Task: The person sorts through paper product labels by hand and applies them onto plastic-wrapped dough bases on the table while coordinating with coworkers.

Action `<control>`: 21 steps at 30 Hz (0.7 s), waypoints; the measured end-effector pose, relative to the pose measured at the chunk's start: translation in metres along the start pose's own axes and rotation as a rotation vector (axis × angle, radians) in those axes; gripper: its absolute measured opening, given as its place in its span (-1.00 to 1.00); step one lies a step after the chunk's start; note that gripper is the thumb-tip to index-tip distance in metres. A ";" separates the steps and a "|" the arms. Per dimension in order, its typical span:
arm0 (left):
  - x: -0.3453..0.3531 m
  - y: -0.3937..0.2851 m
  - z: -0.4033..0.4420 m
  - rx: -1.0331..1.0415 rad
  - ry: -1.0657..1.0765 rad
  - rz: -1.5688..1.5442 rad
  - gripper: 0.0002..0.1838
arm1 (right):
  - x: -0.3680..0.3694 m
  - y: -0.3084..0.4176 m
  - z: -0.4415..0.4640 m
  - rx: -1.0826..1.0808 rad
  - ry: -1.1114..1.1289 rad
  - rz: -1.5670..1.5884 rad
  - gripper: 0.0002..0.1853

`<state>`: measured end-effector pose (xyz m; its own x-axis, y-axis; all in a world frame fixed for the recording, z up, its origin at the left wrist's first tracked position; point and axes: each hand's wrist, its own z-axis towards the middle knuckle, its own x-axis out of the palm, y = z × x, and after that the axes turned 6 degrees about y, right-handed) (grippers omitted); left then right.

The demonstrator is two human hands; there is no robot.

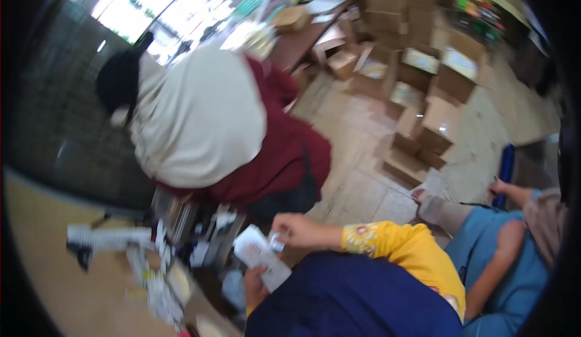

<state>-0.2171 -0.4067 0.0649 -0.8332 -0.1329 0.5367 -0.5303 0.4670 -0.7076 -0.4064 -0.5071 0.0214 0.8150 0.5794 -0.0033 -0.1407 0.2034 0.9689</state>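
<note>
My left hand [255, 280] grips a flat white printed carton [261, 256] from its lower side, thumb across its face. It is tilted, and the print is too blurred to read. Close to its upper right edge, my right hand [292, 230] is closed in a pinch on a small whitish piece [276, 242]. What that piece is, and whether it touches the carton, I cannot tell. A yellow sleeve with floral embroidery [363, 240] covers my right arm. Dark blue cloth [351, 294] hangs over my front.
A person in a cream headscarf [206, 113] is bent over close ahead. Open cardboard boxes [423, 95] with packets stand on the tiled floor. Another person in blue [490, 246] sits at right. A cluttered table [302, 40] stands behind; a white rack [112, 237] is at left.
</note>
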 end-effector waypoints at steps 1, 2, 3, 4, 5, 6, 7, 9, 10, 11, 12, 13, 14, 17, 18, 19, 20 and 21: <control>-0.009 0.000 0.000 0.001 -0.011 -0.090 -0.27 | 0.004 0.002 0.003 0.022 -0.001 0.059 -0.88; 0.000 -0.007 -0.001 0.004 0.062 -0.138 -0.26 | 0.007 -0.005 0.008 -0.026 0.024 0.042 -0.90; 0.005 -0.014 -0.001 0.005 0.145 -0.182 -0.25 | 0.004 0.009 0.011 0.053 0.074 0.069 -0.92; 0.001 -0.016 -0.003 0.025 0.175 -0.186 -0.24 | 0.008 0.003 0.015 0.076 0.109 0.126 -0.93; -0.001 -0.016 -0.002 0.046 0.220 -0.181 -0.23 | 0.007 0.011 0.015 0.100 0.128 0.157 -0.92; -0.002 -0.018 -0.005 0.058 0.200 -0.191 -0.21 | 0.010 0.016 0.016 0.104 0.122 0.210 -0.93; 0.000 -0.020 -0.010 0.068 0.184 -0.201 -0.18 | 0.013 0.019 0.017 0.110 0.112 0.261 -0.94; -0.007 -0.024 -0.018 0.082 0.173 -0.215 -0.16 | 0.023 0.020 0.019 0.165 0.170 0.290 -0.90; -0.012 -0.025 -0.022 0.089 0.175 -0.219 -0.16 | 0.030 0.021 0.021 0.193 0.192 0.302 -0.88; -0.015 -0.026 -0.023 0.091 0.175 -0.222 -0.16 | 0.035 0.020 0.022 0.179 0.192 0.286 -0.88; -0.018 -0.028 -0.026 0.100 0.187 -0.205 -0.17 | 0.041 0.020 0.022 0.164 0.188 0.266 -0.87; -0.023 -0.028 -0.029 0.101 0.189 -0.223 -0.18 | 0.047 0.021 0.022 0.149 0.182 0.245 -0.87; -0.028 -0.025 -0.029 0.100 0.191 -0.239 -0.19 | 0.048 0.024 0.022 0.071 0.183 0.082 -0.86; -0.040 -0.025 -0.037 0.096 0.197 -0.286 -0.22 | 0.058 0.037 0.024 -0.174 0.168 -0.349 -0.83; -0.043 -0.026 -0.040 0.094 0.199 -0.302 -0.23 | 0.062 0.040 0.025 -0.255 0.156 -0.449 -0.83; -0.047 -0.026 -0.043 0.090 0.198 -0.313 -0.24 | 0.068 0.042 0.026 -0.337 0.144 -0.550 -0.82; -0.053 -0.026 -0.046 0.084 0.199 -0.323 -0.24 | 0.073 0.043 0.027 -0.353 0.172 -0.580 -0.84; -0.055 -0.024 -0.047 0.074 0.208 -0.332 -0.25 | 0.077 0.044 0.027 -0.367 0.194 -0.615 -0.85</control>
<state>-0.1506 -0.3699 0.0738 -0.5689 -0.0832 0.8182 -0.7819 0.3629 -0.5068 -0.3347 -0.4754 0.0702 0.6978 0.3980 -0.5955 0.1025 0.7673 0.6330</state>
